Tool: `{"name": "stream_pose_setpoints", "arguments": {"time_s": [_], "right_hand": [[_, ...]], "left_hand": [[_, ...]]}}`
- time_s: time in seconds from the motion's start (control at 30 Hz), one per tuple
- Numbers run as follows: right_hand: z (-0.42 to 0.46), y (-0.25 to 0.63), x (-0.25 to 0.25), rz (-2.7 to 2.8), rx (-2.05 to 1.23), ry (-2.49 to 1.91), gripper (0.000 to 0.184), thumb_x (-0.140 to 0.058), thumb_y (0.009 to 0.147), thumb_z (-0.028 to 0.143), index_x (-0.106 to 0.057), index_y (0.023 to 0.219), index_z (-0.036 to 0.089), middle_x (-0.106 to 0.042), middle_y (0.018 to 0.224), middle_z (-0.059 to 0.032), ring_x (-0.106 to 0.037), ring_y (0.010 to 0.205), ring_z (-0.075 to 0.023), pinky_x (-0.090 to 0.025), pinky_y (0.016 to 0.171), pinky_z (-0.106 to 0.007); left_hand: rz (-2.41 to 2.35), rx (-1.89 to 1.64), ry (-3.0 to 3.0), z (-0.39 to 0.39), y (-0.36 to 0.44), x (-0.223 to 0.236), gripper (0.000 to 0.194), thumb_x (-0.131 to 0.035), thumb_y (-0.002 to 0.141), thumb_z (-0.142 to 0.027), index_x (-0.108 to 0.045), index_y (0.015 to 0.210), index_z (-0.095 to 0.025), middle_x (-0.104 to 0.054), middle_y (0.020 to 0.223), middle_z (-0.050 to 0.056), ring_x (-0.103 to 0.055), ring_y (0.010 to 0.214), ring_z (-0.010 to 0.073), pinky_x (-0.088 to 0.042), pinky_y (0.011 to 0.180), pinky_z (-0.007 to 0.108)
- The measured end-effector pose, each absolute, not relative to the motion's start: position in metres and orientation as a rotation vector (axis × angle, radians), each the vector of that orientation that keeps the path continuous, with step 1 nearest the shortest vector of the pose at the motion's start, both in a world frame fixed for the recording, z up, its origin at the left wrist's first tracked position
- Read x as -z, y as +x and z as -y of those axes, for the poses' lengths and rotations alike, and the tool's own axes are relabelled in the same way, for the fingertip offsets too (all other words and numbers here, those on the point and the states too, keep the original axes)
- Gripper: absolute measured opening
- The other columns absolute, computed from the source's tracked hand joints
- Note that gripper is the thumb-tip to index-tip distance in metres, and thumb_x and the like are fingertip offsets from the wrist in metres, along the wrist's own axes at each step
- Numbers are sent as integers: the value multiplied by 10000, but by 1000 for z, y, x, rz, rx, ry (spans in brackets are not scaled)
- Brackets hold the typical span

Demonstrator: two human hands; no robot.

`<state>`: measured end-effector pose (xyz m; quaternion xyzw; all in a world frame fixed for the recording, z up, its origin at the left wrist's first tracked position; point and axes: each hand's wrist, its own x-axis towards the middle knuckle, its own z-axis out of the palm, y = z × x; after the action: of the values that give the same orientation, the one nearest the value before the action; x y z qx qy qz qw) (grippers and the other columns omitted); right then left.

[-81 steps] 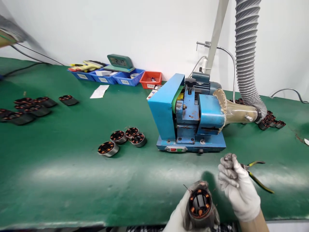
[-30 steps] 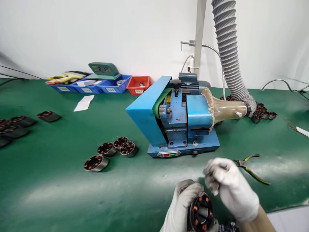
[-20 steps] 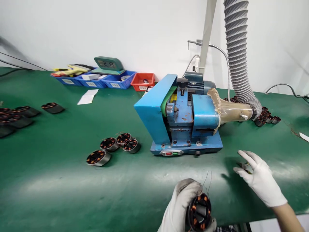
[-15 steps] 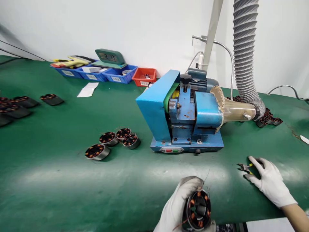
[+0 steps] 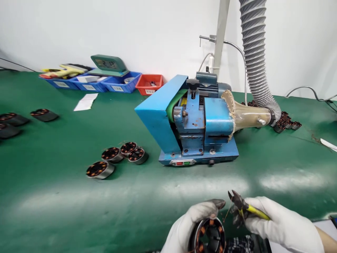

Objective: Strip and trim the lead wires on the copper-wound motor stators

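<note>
My left hand (image 5: 189, 225), in a white glove, is closed round a round motor stator (image 5: 209, 237) with copper coils, held at the bottom edge of the view. Thin copper wires rise from the stator toward the tool beside it. My gloved right hand (image 5: 281, 226) grips yellow-handled cutting pliers (image 5: 243, 207). The pliers' dark jaws point left and sit right next to the stator's wires and my left fingertips.
A blue machine (image 5: 189, 121) with a grey ribbed hose (image 5: 254, 59) stands mid-table on the green mat (image 5: 65, 207). Several stators (image 5: 116, 160) lie left of it, black parts (image 5: 43, 115) far left, more stators (image 5: 285, 121) behind the hose, coloured bins (image 5: 116, 82) by the wall.
My right hand left the stator, reached right to the pliers on the mat, picked them up and brought them back beside the stator. My left hand kept holding the stator.
</note>
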<state>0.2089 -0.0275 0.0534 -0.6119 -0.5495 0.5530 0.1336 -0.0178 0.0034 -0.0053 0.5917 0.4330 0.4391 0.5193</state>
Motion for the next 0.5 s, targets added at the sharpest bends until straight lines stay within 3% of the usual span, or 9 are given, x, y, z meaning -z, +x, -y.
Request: {"name": "stream_pose_setpoints", "arguments": {"time_s": [0.2, 0.37, 0.5], "right_hand": [[25, 210, -74, 1731, -1581, -1697, 208, -627, 738, 241, -729, 917, 273, -705, 918, -19, -633, 813, -223, -491, 728, -270], [20, 204, -86, 1853, -1632, -1674, 199, -583, 774, 261, -725, 914, 263, -693, 1000, -37, -630, 893, -250, -491, 764, -299], [23, 200, -84, 1793, -1677, -1579, 196, -581, 766, 230, -727, 897, 241, -698, 982, -36, -638, 851, -237, -502, 699, -274]], "left_hand": [[-1026, -1028, 1433, 2, -14, 3, 194, -537, 792, -155, -683, 683, -221, -682, 645, 3, -688, 634, 181, -571, 655, 355], [-1005, -996, 1427, 5, -13, 11, 137, -559, 779, -197, -671, 703, -213, -673, 636, -20, -677, 596, 161, -561, 589, 323], [-980, -962, 1423, 2, -11, 21, 171, -568, 787, -206, -669, 649, -200, -653, 563, -13, -657, 520, 153, -544, 504, 296]]}}
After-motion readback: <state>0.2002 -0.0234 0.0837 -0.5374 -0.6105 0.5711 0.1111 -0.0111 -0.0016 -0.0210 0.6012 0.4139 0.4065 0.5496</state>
